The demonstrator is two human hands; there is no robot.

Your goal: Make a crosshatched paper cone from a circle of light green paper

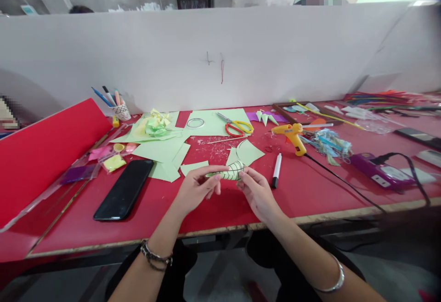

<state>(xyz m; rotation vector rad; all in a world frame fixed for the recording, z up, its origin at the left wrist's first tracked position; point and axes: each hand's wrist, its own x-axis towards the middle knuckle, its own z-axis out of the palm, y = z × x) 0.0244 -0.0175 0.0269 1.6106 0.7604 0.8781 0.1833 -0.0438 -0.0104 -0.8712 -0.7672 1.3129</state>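
Observation:
A small rolled cone of pale green paper with black lines is held between my two hands above the red table. My left hand grips its narrow end at the left, fingers closed on it. At the wider right end, the fingertips of my right hand pinch the paper's edge. Just behind the cone lies a cut piece of green paper with a curved black line. A black-and-white marker rests to the right of my right hand.
Green sheets, scissors and a silver ring lie behind. A phone is at left. To the right are a yellow glue gun with its cable, tassels and a purple power box. A white partition stands behind.

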